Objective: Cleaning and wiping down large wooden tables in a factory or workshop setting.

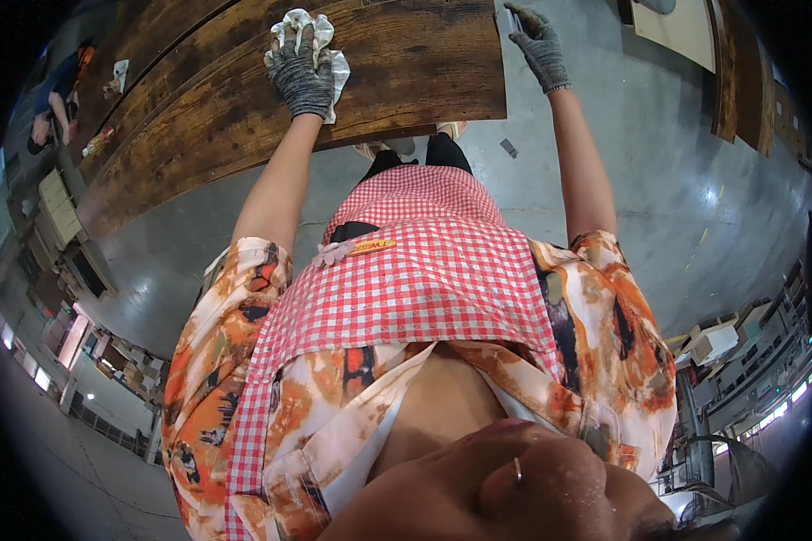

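Note:
On a dark brown wooden board (406,63), my left hand (302,83) in a grey knitted glove presses on a bunched white cloth (338,86). Its fingers curl over the crumpled part, and a loose fold lies beside the palm. Just off the board's right end is my right hand (543,56), in a matching glove with darkened fingertips. Thumb and fingers close on a thin light-grey piece (512,20), whose kind I cannot make out.
More brown boards (144,27) lie alongside on the left. Past them a person (59,99) bends low at the far left. A small dark piece (509,148) lies on the grey floor (641,153). Further boards (724,72) stand at the upper right.

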A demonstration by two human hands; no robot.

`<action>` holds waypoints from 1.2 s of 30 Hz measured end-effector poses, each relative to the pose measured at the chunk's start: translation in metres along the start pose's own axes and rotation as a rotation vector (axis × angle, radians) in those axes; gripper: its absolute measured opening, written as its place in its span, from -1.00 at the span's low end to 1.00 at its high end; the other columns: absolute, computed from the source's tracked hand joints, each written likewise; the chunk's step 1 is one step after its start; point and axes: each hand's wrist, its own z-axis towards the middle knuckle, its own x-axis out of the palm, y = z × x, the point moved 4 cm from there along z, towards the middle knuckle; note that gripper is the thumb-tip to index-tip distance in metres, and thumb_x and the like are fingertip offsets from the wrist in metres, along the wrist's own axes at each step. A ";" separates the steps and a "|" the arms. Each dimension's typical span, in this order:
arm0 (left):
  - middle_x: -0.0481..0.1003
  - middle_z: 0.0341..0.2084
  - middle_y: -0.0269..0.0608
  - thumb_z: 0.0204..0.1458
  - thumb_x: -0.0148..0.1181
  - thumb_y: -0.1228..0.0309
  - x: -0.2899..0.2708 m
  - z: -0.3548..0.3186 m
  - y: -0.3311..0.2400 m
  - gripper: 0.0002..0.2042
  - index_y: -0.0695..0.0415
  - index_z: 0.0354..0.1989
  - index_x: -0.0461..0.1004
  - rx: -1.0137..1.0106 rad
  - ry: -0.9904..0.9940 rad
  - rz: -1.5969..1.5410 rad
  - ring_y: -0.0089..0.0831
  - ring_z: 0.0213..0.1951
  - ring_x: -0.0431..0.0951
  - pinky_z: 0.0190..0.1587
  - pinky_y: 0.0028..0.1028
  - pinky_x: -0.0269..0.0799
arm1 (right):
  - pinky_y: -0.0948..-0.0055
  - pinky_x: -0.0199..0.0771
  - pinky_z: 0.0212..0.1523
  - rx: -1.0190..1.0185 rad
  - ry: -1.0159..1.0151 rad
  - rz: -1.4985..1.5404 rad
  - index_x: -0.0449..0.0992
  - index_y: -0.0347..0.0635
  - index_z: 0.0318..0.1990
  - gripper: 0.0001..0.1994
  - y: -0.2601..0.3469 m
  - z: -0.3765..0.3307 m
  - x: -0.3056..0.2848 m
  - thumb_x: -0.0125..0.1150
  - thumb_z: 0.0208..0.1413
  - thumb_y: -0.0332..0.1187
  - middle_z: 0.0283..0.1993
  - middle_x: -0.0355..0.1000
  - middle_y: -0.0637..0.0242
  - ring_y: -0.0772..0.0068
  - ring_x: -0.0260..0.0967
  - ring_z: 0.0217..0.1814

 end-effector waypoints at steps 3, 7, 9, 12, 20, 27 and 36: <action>0.10 0.42 -0.19 0.08 0.15 0.07 0.013 -0.005 0.008 -0.41 -0.22 0.34 0.28 0.006 0.006 -0.024 -0.06 0.42 0.02 0.43 0.03 -0.22 | 0.43 0.22 0.35 -0.018 0.123 0.147 0.42 -0.22 0.21 -0.47 0.001 -0.029 -0.003 0.16 -0.01 -0.61 0.25 0.37 0.34 0.45 0.29 0.30; 0.10 0.42 -0.20 0.06 0.18 0.05 0.032 -0.011 0.022 -0.38 -0.22 0.35 0.26 -0.013 0.059 0.133 -0.04 0.42 0.01 0.43 0.04 -0.23 | 0.39 0.15 0.40 -0.065 0.119 -0.041 0.43 -0.19 0.22 -0.46 0.006 -0.079 0.000 0.13 -0.02 -0.60 0.24 0.35 0.33 0.41 0.24 0.35; 0.10 0.42 -0.19 0.05 0.19 0.06 0.032 -0.012 0.020 -0.37 -0.21 0.35 0.26 -0.005 0.056 0.098 -0.04 0.42 0.00 0.43 0.04 -0.24 | 0.37 0.20 0.35 -0.026 0.111 -0.048 0.45 -0.10 0.21 -0.41 0.016 -0.105 -0.001 0.15 -0.08 -0.64 0.24 0.34 0.29 0.34 0.25 0.32; 0.10 0.42 -0.18 0.04 0.23 0.09 0.028 -0.013 0.019 -0.36 -0.19 0.36 0.26 0.008 0.049 0.026 -0.04 0.43 -0.01 0.43 0.04 -0.25 | 0.35 0.25 0.32 0.009 0.096 -0.140 0.49 -0.01 0.19 -0.38 0.027 -0.145 -0.004 0.15 -0.13 -0.66 0.24 0.33 0.23 0.26 0.28 0.28; 0.12 0.40 -0.12 0.08 0.18 0.06 0.029 -0.016 0.025 -0.40 -0.18 0.33 0.29 0.002 0.049 0.034 -0.01 0.42 0.01 0.44 0.00 -0.19 | 0.32 0.27 0.31 0.055 0.109 -0.187 0.49 -0.03 0.19 -0.37 0.041 -0.195 0.000 0.11 -0.15 -0.67 0.20 0.35 0.20 0.20 0.26 0.30; 0.13 0.40 -0.19 0.10 0.13 0.01 0.017 -0.013 0.029 -0.39 -0.20 0.37 0.24 0.005 0.065 0.159 -0.10 0.43 0.02 0.43 -0.02 -0.16 | 0.39 0.29 0.27 -0.101 0.035 -0.264 0.49 -0.05 0.19 -0.41 0.028 -0.129 0.021 0.18 -0.11 -0.60 0.15 0.41 0.24 0.24 0.29 0.28; 0.08 0.42 -0.15 -0.03 -0.02 0.27 -0.037 -0.009 -0.010 -0.38 -0.14 0.34 0.26 -0.034 0.124 0.290 -0.05 0.44 -0.03 0.39 -0.04 -0.08 | 0.38 0.46 0.05 -0.287 -0.030 -0.042 0.56 -0.11 0.06 -0.57 0.008 0.025 0.063 0.24 -0.04 -0.58 -0.05 0.47 0.24 0.31 0.44 -0.04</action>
